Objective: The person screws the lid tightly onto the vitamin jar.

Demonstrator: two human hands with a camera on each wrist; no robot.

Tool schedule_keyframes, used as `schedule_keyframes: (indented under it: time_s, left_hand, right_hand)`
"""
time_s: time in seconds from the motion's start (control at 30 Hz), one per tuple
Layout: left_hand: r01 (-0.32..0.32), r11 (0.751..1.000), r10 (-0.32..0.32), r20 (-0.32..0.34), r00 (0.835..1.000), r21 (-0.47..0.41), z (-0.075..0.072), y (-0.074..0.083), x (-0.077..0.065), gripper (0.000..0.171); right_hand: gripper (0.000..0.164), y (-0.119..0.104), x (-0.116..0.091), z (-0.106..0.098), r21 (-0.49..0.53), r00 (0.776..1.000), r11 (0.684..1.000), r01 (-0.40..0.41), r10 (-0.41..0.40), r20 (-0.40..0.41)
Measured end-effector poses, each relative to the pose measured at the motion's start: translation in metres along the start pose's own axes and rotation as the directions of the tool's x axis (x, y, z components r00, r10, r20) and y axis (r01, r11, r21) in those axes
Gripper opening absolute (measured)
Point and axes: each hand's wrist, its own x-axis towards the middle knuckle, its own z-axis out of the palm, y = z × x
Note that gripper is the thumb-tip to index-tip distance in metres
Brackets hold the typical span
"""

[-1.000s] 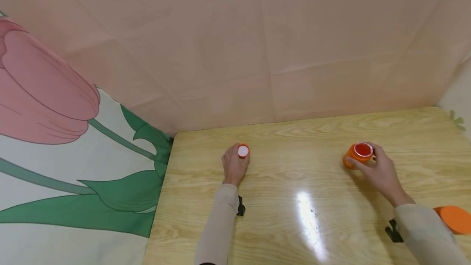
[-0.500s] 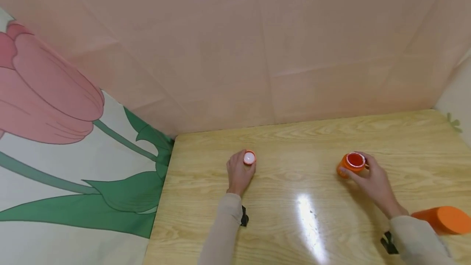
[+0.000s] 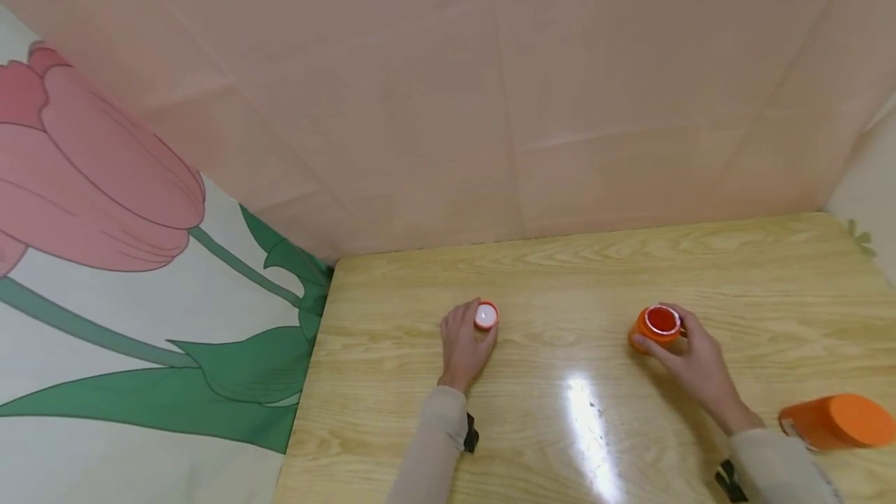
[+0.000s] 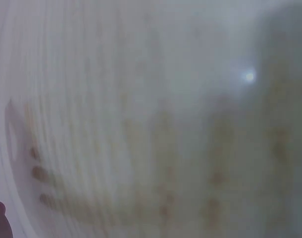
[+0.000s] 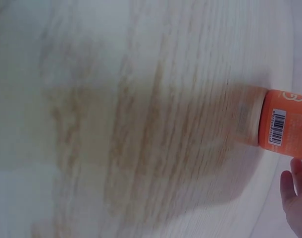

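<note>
Woodgrain table (image 3: 553,294) below, left hand (image 3: 465,345) pinches a white-topped cap (image 3: 486,316). Right hand (image 3: 695,360) grips an upright jar (image 3: 655,325), mouth up.

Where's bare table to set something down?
Tabletop between the left hand and orange jar is free, as is the strip behind both, up to the pink backdrop. It's crowded front right, around the right sleeve and second orange container.

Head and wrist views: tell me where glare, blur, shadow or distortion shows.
Head: a bright glare streak on the tabletop. Left wrist: hazy, soft wood grain, small light spot at upper right. Right wrist: tabletop edge bowed, a broad darker patch, shadow or reflection, by the orange jar.
</note>
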Motion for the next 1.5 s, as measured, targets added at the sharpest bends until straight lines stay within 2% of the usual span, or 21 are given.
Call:
schedule_keyframes:
  time_s: [0.1,0.33,0.6,0.87,1.27,1.5]
  left_hand:
    - [-0.006,1.0,0.006,0.015,1.0,0.022,-0.001,0.001,-0.005,0.054]
    - [-0.068,0.996,0.069,-0.027,0.997,0.051,0.0,0.002,-0.013,0.055]
    - [-0.141,0.987,0.147,-0.078,0.986,0.075,0.0,0.006,-0.019,0.054]
    - [-0.149,0.987,0.153,-0.056,0.987,0.064,-0.002,0.011,-0.024,0.055]
    - [-0.227,0.97,0.235,-0.109,0.966,0.081,0.0,0.015,-0.031,0.056]
    - [-0.232,0.969,0.241,-0.108,0.965,0.083,0.0,0.015,-0.035,0.055]
  right_hand:
    - [0.073,0.001,-0.001,0.002,0.009,0.999,0.999,0.033,-0.033,-0.003]
    - [0.073,0.0,-0.005,0.003,-0.013,0.997,0.997,0.077,-0.077,0.005]
    - [0.07,-0.004,-0.012,0.008,-0.037,0.995,0.994,0.098,-0.098,0.004]
    - [0.069,-0.003,-0.019,0.013,-0.004,0.992,0.992,0.123,-0.123,0.016]
    - [0.069,0.001,-0.029,0.019,0.005,0.991,0.991,0.131,-0.131,0.021]
    - [0.069,-0.002,-0.038,0.022,-0.006,0.991,0.991,0.136,-0.136,0.02]
